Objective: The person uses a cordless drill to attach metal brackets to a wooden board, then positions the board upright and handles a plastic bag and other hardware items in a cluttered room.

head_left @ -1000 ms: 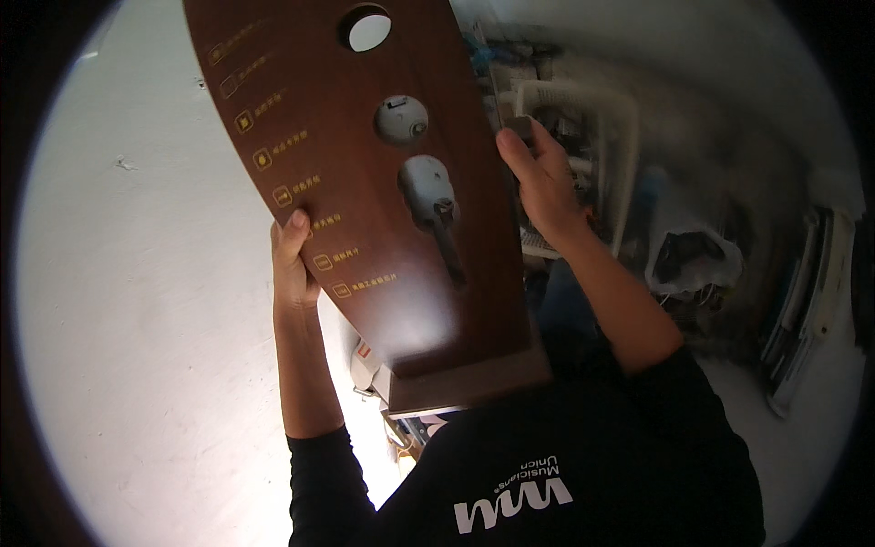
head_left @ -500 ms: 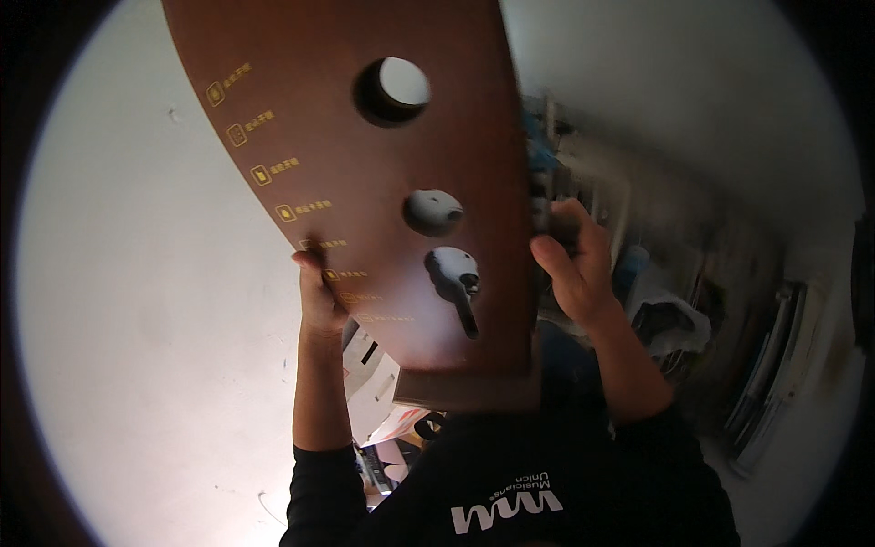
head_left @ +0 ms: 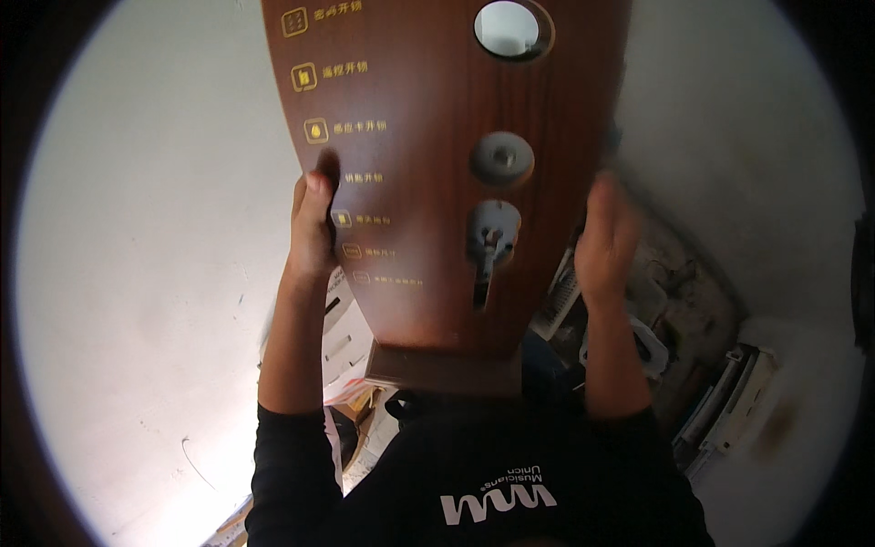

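Note:
A tall brown wood-grain display board stands up close in front of me, with yellow icons and lettering down its left side. Its right half has a round through-hole, a round grey-backed opening and a keyhole-shaped cutout. The lower end narrows onto a dark block-like base near my chest. My left hand is closed on the board's left edge, thumb on the front face. Against the right edge lies my right hand, slightly blurred; part of its grip is hidden. The top of the board runs out of view.
A pale wall rises on the left, another grey wall on the right. Beyond my right arm are a clear plastic bag and long white pieces leaning low down. A white printed carton sits behind the board by my left forearm.
The board has turned more upright and squarely toward me, its upper part swinging right. Both hands have moved with it, and the view has shifted.

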Tool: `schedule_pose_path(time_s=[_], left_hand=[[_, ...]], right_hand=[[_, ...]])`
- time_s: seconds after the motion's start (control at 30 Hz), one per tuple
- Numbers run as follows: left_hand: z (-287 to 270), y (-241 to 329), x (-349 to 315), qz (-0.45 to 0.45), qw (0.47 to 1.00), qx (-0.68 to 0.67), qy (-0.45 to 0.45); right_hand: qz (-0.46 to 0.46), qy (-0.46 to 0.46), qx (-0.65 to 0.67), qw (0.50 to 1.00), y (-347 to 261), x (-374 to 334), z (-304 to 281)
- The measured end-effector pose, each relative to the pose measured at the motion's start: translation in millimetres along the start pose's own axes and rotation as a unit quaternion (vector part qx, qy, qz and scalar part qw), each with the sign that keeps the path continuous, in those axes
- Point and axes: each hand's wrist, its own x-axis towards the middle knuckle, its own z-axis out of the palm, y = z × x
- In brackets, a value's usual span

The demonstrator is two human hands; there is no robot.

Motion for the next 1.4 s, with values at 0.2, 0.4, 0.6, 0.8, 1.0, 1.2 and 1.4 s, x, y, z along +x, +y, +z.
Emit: schedule_pose_path(time_s=[0.2,0.4,0.6,0.8,1.0,1.2,1.4], left_hand=[[-8.1,-38.5,-3.3,-0.044,0.995,-0.04,0.077],[-30.6,-67.9,-12.0,-0.048,0.99,-0.036,0.126],[-36.1,-80.8,-1.0,-0.043,0.991,-0.028,0.121],[-24.7,-53.1,-20.0,-0.014,0.994,-0.047,0.096],[-25.8,-53.3,-28.4,-0.01,0.993,-0.08,0.084],[-27.1,-24.7,-34.3,-0.025,0.996,-0.029,0.075],[-7.1,53.1,29.6,0.047,0.995,-0.003,0.088]], right_hand=[[0.0,-0.009,0.04,0.999,16.6,15.5,26.3],[0.056,-0.106,-0.052,0.991,29.8,8.6,35.9],[0.01,-0.091,0.003,0.996,53.3,9.5,44.8],[-0.005,-0.091,0.062,0.994,25.3,9.7,23.3],[-0.024,-0.088,0.02,0.996,4.9,4.6,14.3],[-0.038,-0.115,0.113,0.986,-0.4,6.7,6.0],[-0.036,-0.13,0.143,0.98,0.8,4.5,-3.4]])
